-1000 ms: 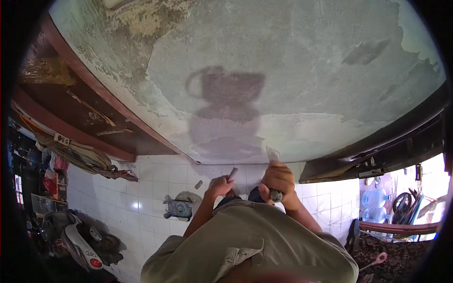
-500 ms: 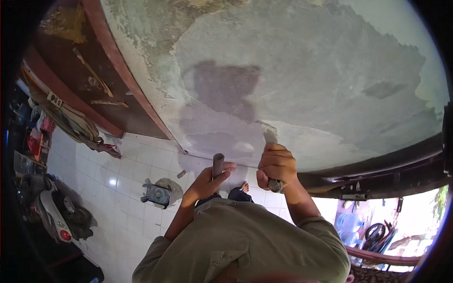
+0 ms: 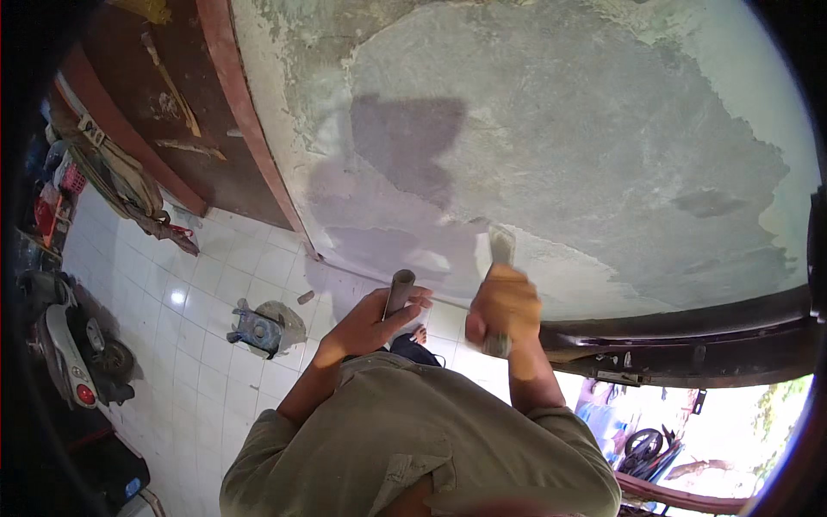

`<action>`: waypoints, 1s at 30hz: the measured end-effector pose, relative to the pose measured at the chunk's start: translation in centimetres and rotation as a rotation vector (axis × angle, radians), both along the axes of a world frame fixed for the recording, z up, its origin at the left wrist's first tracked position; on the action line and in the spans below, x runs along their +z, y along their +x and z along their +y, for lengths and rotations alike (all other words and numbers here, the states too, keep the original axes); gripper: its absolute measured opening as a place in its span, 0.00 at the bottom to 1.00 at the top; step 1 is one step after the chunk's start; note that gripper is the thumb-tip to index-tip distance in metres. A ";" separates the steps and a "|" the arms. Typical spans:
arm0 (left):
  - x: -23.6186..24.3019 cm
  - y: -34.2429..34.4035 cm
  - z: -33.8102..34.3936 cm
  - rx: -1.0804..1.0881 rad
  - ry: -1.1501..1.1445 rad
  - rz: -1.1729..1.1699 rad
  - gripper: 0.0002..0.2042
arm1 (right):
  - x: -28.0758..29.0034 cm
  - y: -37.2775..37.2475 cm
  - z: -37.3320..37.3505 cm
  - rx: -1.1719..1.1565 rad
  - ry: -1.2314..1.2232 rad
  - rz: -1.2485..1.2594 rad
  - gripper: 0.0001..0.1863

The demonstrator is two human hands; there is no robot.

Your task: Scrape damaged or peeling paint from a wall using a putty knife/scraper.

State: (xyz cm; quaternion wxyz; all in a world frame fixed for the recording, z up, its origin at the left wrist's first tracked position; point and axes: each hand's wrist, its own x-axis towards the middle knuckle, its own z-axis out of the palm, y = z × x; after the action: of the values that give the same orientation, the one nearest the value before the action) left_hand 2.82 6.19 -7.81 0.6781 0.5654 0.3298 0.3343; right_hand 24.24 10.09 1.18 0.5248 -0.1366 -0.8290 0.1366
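Observation:
My right hand [image 3: 508, 302], smeared by motion, is closed round the handle of a scraper [image 3: 501, 244]. Its pale, broad blade points up at the wall [image 3: 551, 146], close to the lower edge of a grey plaster patch; whether it touches cannot be made out. Lower and to the left, my left hand [image 3: 370, 320] holds a short grey tube [image 3: 399, 291] upright between thumb and palm. The round upper end of the tube looks hollow, and some fingers stretch out past it. My shadow falls across the rough plaster.
A dark brown door [image 3: 142, 95] with a reddish frame adjoins the wall. On the white tiled floor [image 3: 194, 345] lie a blue object [image 3: 258, 329] and a small brown block [image 3: 306, 297]. A scooter [image 3: 69, 353] stands at left; a dark ledge [image 3: 689, 336] runs along the right.
My right hand and the scraper have shifted slightly, with the blade tilted differently. My left hand and the tube are a little higher. The whole view has turned slightly.

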 end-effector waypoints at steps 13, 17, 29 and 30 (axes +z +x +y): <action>0.5 -0.8 -1.1 0.033 -0.143 -0.061 0.18 | -0.4 -0.2 -0.1 -0.006 0.035 -0.098 0.17; 0.7 -1.0 -0.8 0.015 -0.153 -0.048 0.19 | -0.8 1.1 1.5 -0.103 0.059 -0.228 0.17; 0.2 -1.1 -0.5 0.008 0.019 -0.024 0.19 | -0.6 1.4 0.6 -0.118 0.004 -0.263 0.16; 0.6 -1.0 -0.4 0.002 -0.118 -0.042 0.19 | -0.6 1.7 0.4 -0.111 -0.011 -0.252 0.16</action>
State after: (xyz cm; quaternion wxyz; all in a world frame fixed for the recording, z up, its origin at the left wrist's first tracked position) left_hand 1.84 5.82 -7.16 0.7166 0.5171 0.3352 0.3267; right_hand 25.90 10.45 0.53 0.4224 -0.2011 -0.8789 0.0935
